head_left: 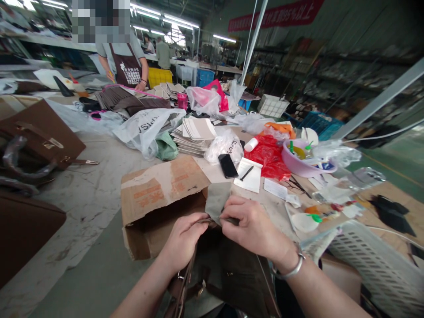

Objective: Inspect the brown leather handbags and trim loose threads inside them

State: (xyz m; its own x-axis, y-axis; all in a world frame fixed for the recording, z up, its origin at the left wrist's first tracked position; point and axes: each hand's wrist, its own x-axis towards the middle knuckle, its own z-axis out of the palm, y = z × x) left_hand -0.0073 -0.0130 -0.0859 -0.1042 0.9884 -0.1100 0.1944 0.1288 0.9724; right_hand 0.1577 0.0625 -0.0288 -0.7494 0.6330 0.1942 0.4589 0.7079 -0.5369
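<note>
At six o'clock, a smooth, leather-like bag (240,267) with shiny metal fittings (201,289); at eight, a matt, scuffed cardboard box (159,190); at three, a smooth plastic basin (293,162).

Brown bag (238,271), grey piece (217,198), orange-printed tan carton (159,187)

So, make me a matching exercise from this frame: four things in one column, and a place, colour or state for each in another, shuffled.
Things
1. Bag
2. Carton
3. Pen
4. Basin

Places, colours, states
A. Lying on a white notepad
B. Light purple
C. Edge pinched by the left hand and right hand
D. Brown, its opening turned toward the hands

Right pairs: 1-C, 2-D, 3-A, 4-B
</note>
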